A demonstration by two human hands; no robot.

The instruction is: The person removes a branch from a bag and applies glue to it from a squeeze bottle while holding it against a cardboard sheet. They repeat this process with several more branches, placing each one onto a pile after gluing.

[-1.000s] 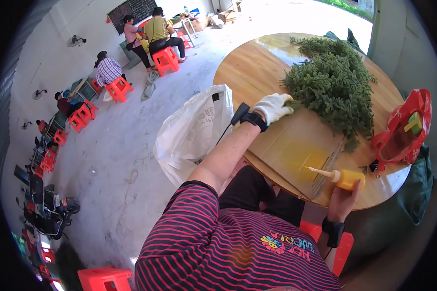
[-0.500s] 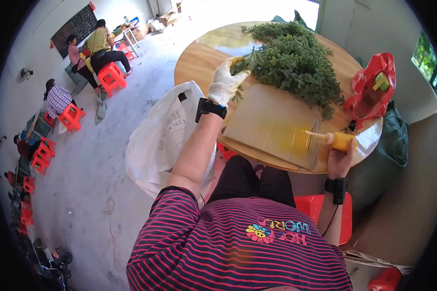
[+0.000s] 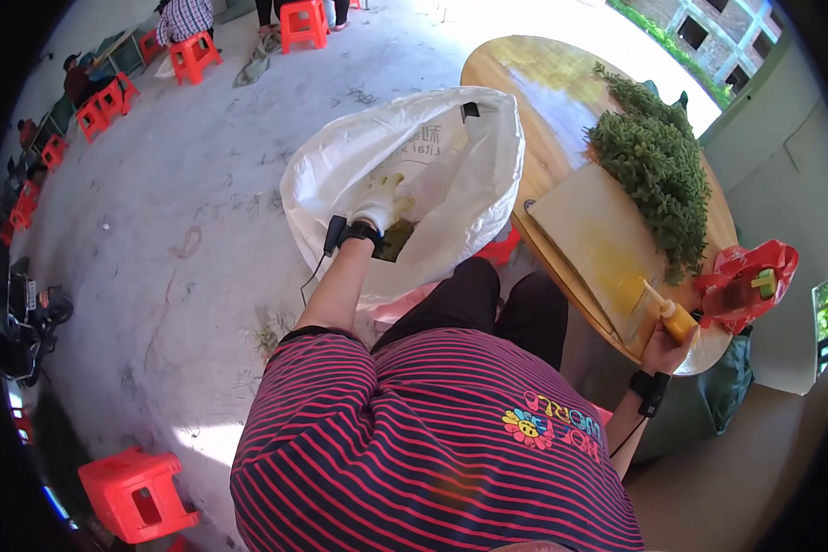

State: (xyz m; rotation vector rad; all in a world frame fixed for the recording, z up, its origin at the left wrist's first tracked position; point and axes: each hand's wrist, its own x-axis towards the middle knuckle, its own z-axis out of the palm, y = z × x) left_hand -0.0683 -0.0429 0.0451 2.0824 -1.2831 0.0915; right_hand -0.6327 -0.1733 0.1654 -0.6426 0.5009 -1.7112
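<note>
Left hand [image 3: 383,202] in white sack [image 3: 317,175], fingers spread, apparently empty; right hand [image 3: 666,352], right of sack, fingers curled round yellow bottle [image 3: 680,323]

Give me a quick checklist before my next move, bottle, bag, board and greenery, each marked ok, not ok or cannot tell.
1. Yellow bottle gripped in the right hand: ok.
2. Gloved left hand inside the white bag: ok.
3. Left hand empty: cannot tell.
4. Bag mouth open: ok.
5. Board free of yellow stains: not ok, smeared.
6. Green sprigs piled on the table: ok.
</note>
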